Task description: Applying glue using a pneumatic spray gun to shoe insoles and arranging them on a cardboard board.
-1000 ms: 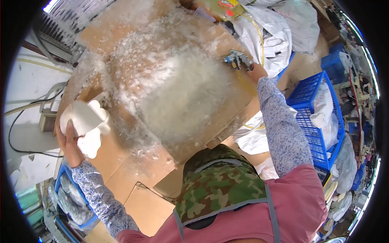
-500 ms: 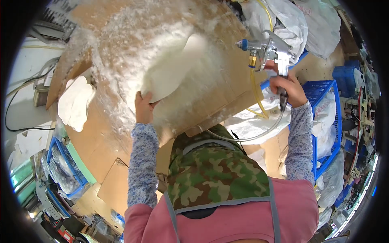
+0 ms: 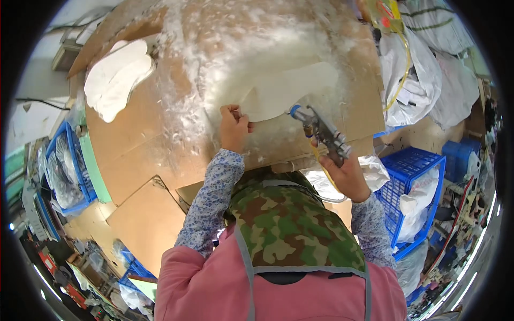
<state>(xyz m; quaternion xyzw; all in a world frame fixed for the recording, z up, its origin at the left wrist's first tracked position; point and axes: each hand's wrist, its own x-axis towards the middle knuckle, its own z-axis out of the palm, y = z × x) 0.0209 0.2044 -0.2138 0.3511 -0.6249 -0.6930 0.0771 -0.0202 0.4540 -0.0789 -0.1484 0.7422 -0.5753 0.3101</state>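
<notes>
A flat white insole-shaped piece (image 3: 297, 88) lies on the fluff-covered cardboard in front of me. My left hand (image 3: 234, 128) is closed at its near left end, fingertips pinched at the edge. In my right hand (image 3: 345, 175) is a metal spray gun (image 3: 327, 132) with a blue nozzle, gripped by its handle. The nozzle points left, low over the near edge of the piece. A yellow hose hangs under the gun. Pale haze blurs the surface around the piece. Farther left, a stack of similar white pieces (image 3: 119, 77) rests on the cardboard.
Cardboard (image 3: 134, 136) covers the work table, with white fluff over its middle and far part. At the right stand a blue crate (image 3: 409, 166) and white plastic bags (image 3: 409, 80), with a yellow hose (image 3: 399, 96) running down. Another blue crate (image 3: 80, 184) sits at the left.
My right hand has brought the spray gun left and down, close to the white piece. The piece's far end now points more to the right. The view has shifted too.
</notes>
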